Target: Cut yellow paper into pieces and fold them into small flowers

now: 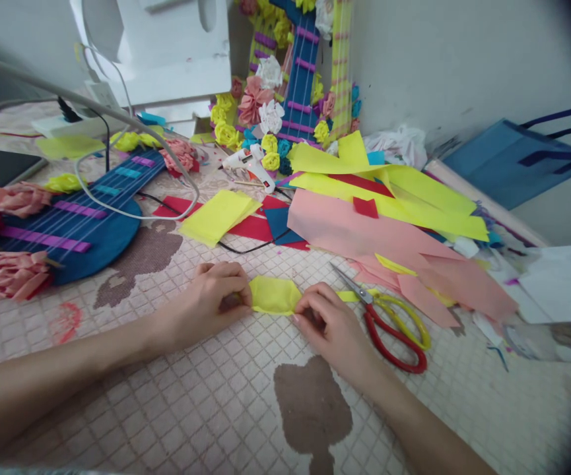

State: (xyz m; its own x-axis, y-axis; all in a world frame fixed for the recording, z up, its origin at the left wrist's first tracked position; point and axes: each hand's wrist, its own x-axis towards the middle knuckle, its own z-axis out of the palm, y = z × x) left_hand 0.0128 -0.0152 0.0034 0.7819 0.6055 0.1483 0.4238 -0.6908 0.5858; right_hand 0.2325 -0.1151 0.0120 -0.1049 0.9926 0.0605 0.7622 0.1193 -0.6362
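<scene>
Between my two hands a small piece of yellow crepe paper (275,295) is stretched just over the quilted cloth. My left hand (220,293) is closed, pinching its left end between thumb and fingers. At the right end my right hand (322,313) pinches the other edge in the same way. Close beside the right hand lie scissors (395,333) with one red and one yellow handle, blades slightly apart. A narrow yellow strip (348,296) runs under the blades. Beyond my hands rests a folded yellow paper stack (220,216).
A white glue gun (251,165) lies at the back. Sheets of pink paper (344,227) and yellow paper (414,198) spread to the right. On the left sits a blue guitar shape (101,224) with paper flowers, crossed by a white cable (136,216). More decorated guitars (298,86) lean against the wall.
</scene>
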